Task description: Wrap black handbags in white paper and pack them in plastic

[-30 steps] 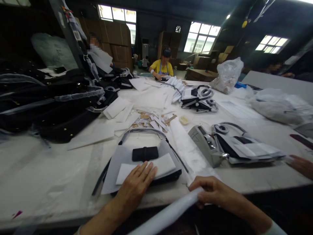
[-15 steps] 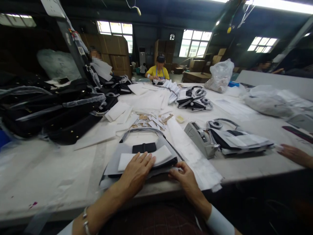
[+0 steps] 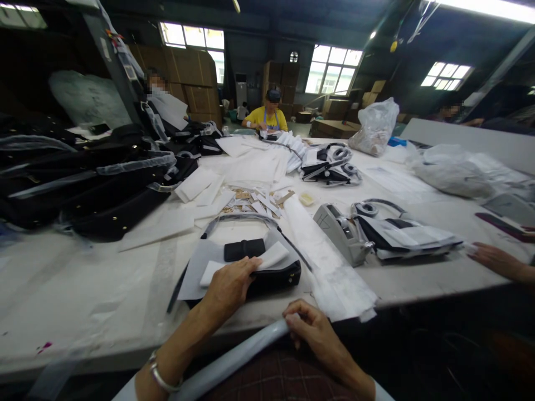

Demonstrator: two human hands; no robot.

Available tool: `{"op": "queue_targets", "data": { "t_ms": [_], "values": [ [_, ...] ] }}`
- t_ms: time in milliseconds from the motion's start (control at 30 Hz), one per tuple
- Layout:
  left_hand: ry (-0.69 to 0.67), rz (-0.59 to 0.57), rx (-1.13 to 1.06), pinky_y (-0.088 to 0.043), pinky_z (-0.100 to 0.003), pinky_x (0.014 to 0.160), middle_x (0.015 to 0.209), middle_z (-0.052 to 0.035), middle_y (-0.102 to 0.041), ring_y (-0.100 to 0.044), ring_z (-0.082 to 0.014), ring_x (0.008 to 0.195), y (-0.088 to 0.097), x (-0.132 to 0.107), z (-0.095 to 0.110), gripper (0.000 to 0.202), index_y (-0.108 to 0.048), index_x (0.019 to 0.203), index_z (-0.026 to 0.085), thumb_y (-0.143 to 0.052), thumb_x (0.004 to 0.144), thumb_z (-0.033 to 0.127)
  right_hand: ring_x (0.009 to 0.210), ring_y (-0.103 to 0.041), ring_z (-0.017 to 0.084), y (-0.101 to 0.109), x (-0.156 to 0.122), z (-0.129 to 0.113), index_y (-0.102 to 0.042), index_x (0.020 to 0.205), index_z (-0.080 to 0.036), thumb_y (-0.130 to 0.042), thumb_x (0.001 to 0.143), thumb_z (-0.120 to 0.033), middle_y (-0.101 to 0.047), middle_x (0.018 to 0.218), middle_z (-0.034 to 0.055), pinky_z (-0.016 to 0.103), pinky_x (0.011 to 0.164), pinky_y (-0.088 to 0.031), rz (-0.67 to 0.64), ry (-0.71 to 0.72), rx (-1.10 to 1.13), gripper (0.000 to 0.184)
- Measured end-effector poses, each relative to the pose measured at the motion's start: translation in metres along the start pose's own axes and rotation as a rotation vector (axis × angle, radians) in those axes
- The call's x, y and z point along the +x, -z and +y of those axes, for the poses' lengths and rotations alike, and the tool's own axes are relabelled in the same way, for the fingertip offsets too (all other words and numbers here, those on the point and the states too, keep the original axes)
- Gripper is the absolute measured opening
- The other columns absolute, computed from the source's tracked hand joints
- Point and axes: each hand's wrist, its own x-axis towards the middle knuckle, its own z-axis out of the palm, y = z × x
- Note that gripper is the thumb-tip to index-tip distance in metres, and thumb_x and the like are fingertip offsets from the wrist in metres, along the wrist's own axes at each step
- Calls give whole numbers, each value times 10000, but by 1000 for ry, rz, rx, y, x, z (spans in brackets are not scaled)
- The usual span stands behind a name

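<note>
The black bag (image 3: 273, 277) lies by the near edge of the worktop (image 3: 125, 289), the left hand (image 3: 229, 283) resting with fingers together on its folded white sheet (image 3: 275, 255), grip undeterminable, while the right hand (image 3: 312, 327) pinches the end of a long pale strip (image 3: 246, 350) just off that edge.

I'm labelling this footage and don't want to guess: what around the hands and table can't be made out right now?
All in the head view:
Folded white soft sheet: middle hidden by the left hand.
Left palm: hidden by the back of that hand.
Long, pale, glossy strip in the right hand: lower end cut off by the bottom edge.
Small brown and white flat scraps: any printing too small to read.
</note>
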Motion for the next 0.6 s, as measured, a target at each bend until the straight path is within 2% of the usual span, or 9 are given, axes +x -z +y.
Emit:
{"op": "queue_targets", "data": {
  "t_ms": [100,233,300,400,433,500,600],
  "values": [
    [32,-35,-6,-495,-408,1040,1308,-64,-652,-573,-231,1261,7,3,3,442,-538,1333,237,-516,910,111,451,-401,101,10,11,-2,-589,789,-198,-619,791,-640,-476,533,-61,231,431,-295,211,45,-94,443],
    [65,-41,3,-507,-377,1017,1292,-57,-662,-599,-224,1228,10,6,7,431,-545,1327,255,-533,913,136,482,-401,120,22,26,-9,-506,730,-229,-593,795,-646,-457,564,-51,251,435,-320,453,181,71,431],
    [69,-22,29,-520,-371,993,1276,-70,-667,-616,-229,1202,7,7,11,426,-540,1326,244,-528,915,135,499,-452,125,24,30,-14,-483,725,-234,-664,747,-624,-481,569,-52,252,467,-384,448,184,209,430],
    [26,46,96,-520,-371,985,1267,-90,-663,-611,-228,1202,-1,6,18,409,-523,1323,217,-479,931,111,503,-522,143,26,31,-21,-529,810,-229,-774,649,-541,-536,568,-61,296,535,-482,322,131,246,428],
    [10,72,113,-516,-369,989,1271,-93,-659,-607,-222,1206,-4,6,20,410,-517,1323,211,-458,934,95,481,-523,152,27,32,-23,-557,848,-224,-773,642,-519,-531,544,-66,308,524,-485,295,108,175,420],
    [-12,106,129,-508,-367,999,1279,-98,-650,-600,-216,1210,-8,5,23,420,-508,1322,200,-432,931,65,443,-516,163,29,35,-27,-622,875,-210,-719,685,-484,-528,514,-57,313,490,-459,305,98,-104,347],
    [-26,128,129,-513,-378,985,1268,-107,-651,-601,-232,1198,-9,4,26,410,-516,1299,177,-434,920,44,573,-610,194,31,42,-29,-686,807,-206,-608,803,-364,-664,670,24,318,585,-463,418,236,-737,176]
  ]
}}
